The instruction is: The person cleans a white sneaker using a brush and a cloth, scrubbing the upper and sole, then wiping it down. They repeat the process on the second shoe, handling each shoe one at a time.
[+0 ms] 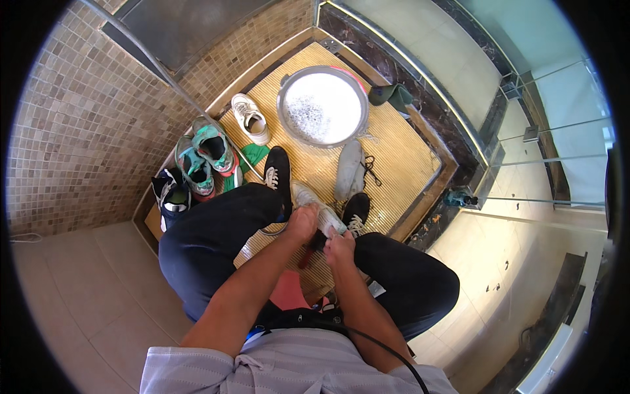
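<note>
Low between my knees, a wet white shoe (322, 212) is held in both hands, its toe pointing away from me. My left hand (302, 221) grips its left side. At the near end of the shoe, my right hand (339, 245) closes its fingers on the edge; whether it also holds a small tool cannot be told. Beyond the shoe stands a round grey basin (322, 106) filled with white suds. A grey-white shoe (348, 170) with dark laces beside it rests on the ribbed yellow floor, to the right of the held shoe.
A white sneaker (250, 118) stands left of the basin. Green patterned sneakers (214, 147) and a dark sneaker (172, 194) line the tiled wall, near a green cloth (254, 154). A grey hose (162, 69) crosses the left side. A dark green cloth item (392, 96) lies by the raised stone edge (433, 108).
</note>
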The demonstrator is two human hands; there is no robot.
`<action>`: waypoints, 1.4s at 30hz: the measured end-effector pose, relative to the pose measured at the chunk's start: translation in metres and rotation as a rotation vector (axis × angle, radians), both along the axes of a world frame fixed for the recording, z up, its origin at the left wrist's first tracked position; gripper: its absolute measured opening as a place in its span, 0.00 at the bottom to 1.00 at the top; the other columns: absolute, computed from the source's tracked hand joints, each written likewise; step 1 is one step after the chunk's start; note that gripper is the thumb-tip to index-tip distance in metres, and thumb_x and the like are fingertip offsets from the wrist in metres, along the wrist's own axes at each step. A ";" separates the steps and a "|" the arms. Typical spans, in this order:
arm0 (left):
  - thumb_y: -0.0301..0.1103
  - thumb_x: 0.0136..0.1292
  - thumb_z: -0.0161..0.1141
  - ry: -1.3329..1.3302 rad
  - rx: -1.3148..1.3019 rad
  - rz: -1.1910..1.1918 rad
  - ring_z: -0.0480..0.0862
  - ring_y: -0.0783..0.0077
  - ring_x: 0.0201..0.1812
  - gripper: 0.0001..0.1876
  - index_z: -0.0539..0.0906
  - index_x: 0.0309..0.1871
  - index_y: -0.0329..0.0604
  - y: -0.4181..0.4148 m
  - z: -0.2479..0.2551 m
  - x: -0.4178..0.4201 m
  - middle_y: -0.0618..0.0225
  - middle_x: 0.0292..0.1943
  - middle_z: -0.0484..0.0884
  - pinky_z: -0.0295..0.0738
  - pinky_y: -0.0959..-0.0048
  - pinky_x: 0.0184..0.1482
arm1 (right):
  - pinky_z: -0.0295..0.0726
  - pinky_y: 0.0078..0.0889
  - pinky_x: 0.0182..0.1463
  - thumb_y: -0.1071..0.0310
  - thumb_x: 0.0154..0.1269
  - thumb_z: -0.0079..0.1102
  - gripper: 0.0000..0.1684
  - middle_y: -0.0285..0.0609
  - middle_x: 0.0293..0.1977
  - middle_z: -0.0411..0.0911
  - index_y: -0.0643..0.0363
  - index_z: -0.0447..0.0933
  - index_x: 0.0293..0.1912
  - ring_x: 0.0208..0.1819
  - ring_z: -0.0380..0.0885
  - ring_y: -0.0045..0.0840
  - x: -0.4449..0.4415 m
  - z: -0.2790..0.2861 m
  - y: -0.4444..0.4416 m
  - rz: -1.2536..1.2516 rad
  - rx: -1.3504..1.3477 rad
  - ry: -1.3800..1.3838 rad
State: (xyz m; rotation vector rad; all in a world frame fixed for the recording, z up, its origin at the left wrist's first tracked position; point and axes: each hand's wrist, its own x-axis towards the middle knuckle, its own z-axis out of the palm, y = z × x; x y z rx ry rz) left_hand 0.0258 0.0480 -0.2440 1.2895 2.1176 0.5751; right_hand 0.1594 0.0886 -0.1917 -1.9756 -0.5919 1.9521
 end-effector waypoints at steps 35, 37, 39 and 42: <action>0.24 0.78 0.56 -0.504 0.797 0.085 0.76 0.83 0.38 0.06 0.83 0.44 0.38 -0.036 0.276 -0.024 0.75 0.35 0.81 0.74 0.77 0.44 | 0.77 0.80 0.61 0.47 0.82 0.51 0.32 0.50 0.72 0.71 0.46 0.61 0.76 0.70 0.75 0.47 0.026 0.152 0.054 0.078 0.335 0.737; 0.24 0.78 0.56 -0.522 0.848 0.044 0.76 0.83 0.38 0.05 0.84 0.46 0.38 -0.039 0.297 -0.011 0.75 0.35 0.82 0.74 0.78 0.45 | 0.82 0.61 0.67 0.57 0.86 0.45 0.26 0.53 0.69 0.73 0.56 0.62 0.74 0.67 0.79 0.41 0.017 0.174 0.046 -0.011 0.439 0.849; 0.23 0.78 0.57 -0.561 0.852 0.022 0.78 0.81 0.41 0.04 0.84 0.48 0.37 -0.039 0.310 -0.003 0.73 0.38 0.83 0.76 0.76 0.46 | 0.83 0.51 0.68 0.60 0.87 0.43 0.25 0.53 0.67 0.74 0.61 0.62 0.73 0.66 0.80 0.40 0.008 0.195 0.039 -0.097 0.600 0.893; 0.23 0.75 0.60 -0.521 0.981 0.010 0.82 0.72 0.42 0.03 0.84 0.46 0.35 -0.030 0.324 0.002 0.64 0.40 0.84 0.78 0.71 0.48 | 0.83 0.51 0.68 0.61 0.88 0.41 0.24 0.57 0.68 0.73 0.63 0.61 0.73 0.67 0.79 0.43 0.009 0.239 0.035 -0.129 0.676 0.873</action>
